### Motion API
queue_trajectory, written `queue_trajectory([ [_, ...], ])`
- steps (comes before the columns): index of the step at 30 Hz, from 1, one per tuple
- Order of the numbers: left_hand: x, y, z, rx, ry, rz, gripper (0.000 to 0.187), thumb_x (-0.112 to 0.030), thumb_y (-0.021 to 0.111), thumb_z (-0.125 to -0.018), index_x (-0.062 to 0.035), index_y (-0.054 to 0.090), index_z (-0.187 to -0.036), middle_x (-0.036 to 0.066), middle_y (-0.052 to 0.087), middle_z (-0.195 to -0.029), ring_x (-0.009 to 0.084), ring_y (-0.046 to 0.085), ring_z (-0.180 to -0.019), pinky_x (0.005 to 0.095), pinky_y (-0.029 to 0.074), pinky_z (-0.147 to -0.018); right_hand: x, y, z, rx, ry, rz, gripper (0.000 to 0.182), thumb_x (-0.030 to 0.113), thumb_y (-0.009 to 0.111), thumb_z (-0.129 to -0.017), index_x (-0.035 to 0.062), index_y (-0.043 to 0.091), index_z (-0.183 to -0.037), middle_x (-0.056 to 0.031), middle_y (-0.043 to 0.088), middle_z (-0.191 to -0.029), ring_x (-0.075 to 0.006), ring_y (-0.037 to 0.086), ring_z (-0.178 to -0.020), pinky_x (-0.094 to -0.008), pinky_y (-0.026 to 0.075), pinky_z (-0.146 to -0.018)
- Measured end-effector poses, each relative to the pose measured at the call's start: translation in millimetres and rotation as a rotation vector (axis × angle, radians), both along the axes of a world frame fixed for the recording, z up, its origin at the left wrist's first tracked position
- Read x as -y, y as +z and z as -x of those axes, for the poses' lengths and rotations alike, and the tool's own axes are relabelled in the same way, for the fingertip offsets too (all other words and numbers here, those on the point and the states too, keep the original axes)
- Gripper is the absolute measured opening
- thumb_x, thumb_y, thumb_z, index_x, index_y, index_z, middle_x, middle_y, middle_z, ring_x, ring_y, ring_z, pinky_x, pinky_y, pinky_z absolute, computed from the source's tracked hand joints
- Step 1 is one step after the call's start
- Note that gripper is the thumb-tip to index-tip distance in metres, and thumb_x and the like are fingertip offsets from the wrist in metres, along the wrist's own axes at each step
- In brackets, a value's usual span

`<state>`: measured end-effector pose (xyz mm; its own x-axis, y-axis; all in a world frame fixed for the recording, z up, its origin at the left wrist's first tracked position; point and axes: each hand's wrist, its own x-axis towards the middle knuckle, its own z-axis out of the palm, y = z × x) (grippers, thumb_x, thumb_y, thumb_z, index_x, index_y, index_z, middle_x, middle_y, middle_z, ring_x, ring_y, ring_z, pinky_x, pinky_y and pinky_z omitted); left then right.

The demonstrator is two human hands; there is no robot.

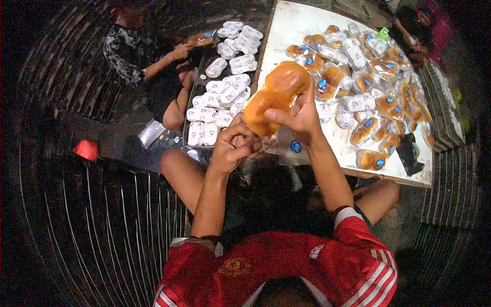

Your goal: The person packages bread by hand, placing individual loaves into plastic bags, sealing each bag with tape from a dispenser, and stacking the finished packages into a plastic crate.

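Observation:
A shiny golden-brown bread (276, 97) with two rounded lobes is held up in front of me, over the near left edge of the white table. My right hand (302, 115) grips its right side, with the thumb lying across the top. At its lower left is my left hand (236, 146), fingers curled and pinched together on what looks like clear plastic film. A clear bag with a round blue label (295, 146) hangs just below my right hand. Whether the bread is inside film cannot be made out.
The white table (286, 30) bears many bagged breads (368, 125) with blue labels. Rows of white-wrapped pieces (209, 115) lie on a dark tray at left. Another person's hand (179, 52) holds a bagged bread; a second person sits at top right. A red object (87, 150) lies left.

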<state>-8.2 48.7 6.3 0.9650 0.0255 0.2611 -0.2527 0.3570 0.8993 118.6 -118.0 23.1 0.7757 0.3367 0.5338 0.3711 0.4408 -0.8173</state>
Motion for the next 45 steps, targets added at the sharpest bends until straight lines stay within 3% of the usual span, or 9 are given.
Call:
queue_trajectory([
  [5,15.7,1.1,-2.9,-0.025,-0.08,-0.009,0.017,0.014,0.068,-0.074,0.0017,0.067,-0.085,0.006,0.047,-0.105,0.0162,0.054,-0.094,0.0238,0.045,-0.078,54.5,29.5,14.2,0.072,0.122,0.212,0.106,0.015,0.093,-0.064,0.0082,0.029,-0.147,-0.0095,0.044,-0.141,-0.0228,0.045,-0.131,-0.0379,0.036,-0.111],
  [9,43.1,-2.8,-17.3,0.15,-0.057,-0.425,0.02,0.015,0.072,-0.076,0.0008,0.07,-0.09,0.002,0.047,-0.103,0.011,0.051,-0.094,0.019,0.043,-0.074,96.1,55.6,7.4,0.223,0.146,0.719,0.094,0.024,0.092,-0.067,0.0096,0.04,-0.143,-0.0113,0.046,-0.142,-0.0209,0.043,-0.133,-0.0363,0.035,-0.111],
  [14,85.2,24.7,-18.3,0.1,-0.048,-0.372,0.017,0.01,0.074,-0.079,-0.002,0.071,-0.09,0.004,0.048,-0.104,0.0148,0.055,-0.1,0.0239,0.05,-0.085,99.8,38.7,37.2,0.175,-0.356,0.581,0.064,0.034,0.084,-0.08,0.0056,0.053,-0.128,-0.0092,0.063,-0.118,-0.0196,0.058,-0.114,-0.0317,0.043,-0.099],
  [17,91.5,19.8,-26.0,0.14,-0.079,-0.366,0.014,0.009,0.073,-0.082,-0.0016,0.07,-0.09,0.004,0.048,-0.102,0.0143,0.055,-0.099,0.0242,0.051,-0.085,130.6,22.7,28.0,0.096,-0.081,0.362,0.052,0.029,0.08,-0.085,0.0032,0.057,-0.123,-0.0063,0.064,-0.109,-0.0144,0.059,-0.102,-0.0289,0.045,-0.092],
  [25,138.2,19.0,-36.4,0.161,-0.219,-0.044,0.012,0.003,0.076,-0.081,-0.0034,0.069,-0.089,0.003,0.049,-0.098,0.0127,0.05,-0.093,0.0249,0.043,-0.083,192.4,49.2,38.4,0.275,0.011,0.617,0.025,0.022,0.075,-0.089,0.0016,0.066,-0.101,-0.005,0.066,-0.103,-0.013,0.059,-0.097,-0.0297,0.047,-0.088],
  [29,151.3,39.0,-37.1,0.16,-0.24,-0.293,0.013,-0.003,0.079,-0.079,-0.0046,0.071,-0.089,0.002,0.05,-0.096,0.0124,0.05,-0.092,0.0239,0.04,-0.08,225.5,50.7,51.6,0.013,0.281,0.579,0.021,0.021,0.064,-0.097,0.001,0.065,-0.1,-0.0055,0.065,-0.102,-0.0147,0.059,-0.097,-0.032,0.046,-0.089],
  [38,204.3,44.2,-40.2,0.13,-0.515,-0.17,0.014,-0.009,0.08,-0.08,-0.0037,0.071,-0.089,0.002,0.054,-0.09,0.0131,0.053,-0.089,0.0276,0.044,-0.081,263.9,43.5,98.3,0.48,0.175,0.822,0.021,0.022,0.071,-0.091,0.0023,0.067,-0.086,-0.0094,0.064,-0.094,-0.0228,0.06,-0.082,-0.0345,0.047,-0.074],
  [41,218.8,55.3,-33.0,0.093,-0.408,-0.301,0.013,-0.011,0.078,-0.084,-0.004,0.072,-0.093,0.003,0.06,-0.098,0.0148,0.056,-0.097,0.0283,0.046,-0.084,277.4,62.0,108.9,0.344,-0.01,1.017,0.029,0.031,0.068,-0.093,0.0048,0.072,-0.104,-0.0122,0.066,-0.086,-0.0291,0.062,-0.074,-0.0377,0.047,-0.065],
  [45,213.7,69.0,-20.2,0.032,-0.272,-0.395,0.042,-0.029,0.059,-0.099,-0.0053,0.056,-0.134,0.01,0.056,-0.132,0.0173,0.058,-0.11,0.0295,0.05,-0.086,316.3,90.0,131.2,0.258,-0.192,0.743,0.033,0.031,0.066,-0.094,-0.0016,0.069,-0.09,-0.0142,0.063,-0.072,-0.0254,0.061,-0.069,-0.0379,0.046,-0.06],
])
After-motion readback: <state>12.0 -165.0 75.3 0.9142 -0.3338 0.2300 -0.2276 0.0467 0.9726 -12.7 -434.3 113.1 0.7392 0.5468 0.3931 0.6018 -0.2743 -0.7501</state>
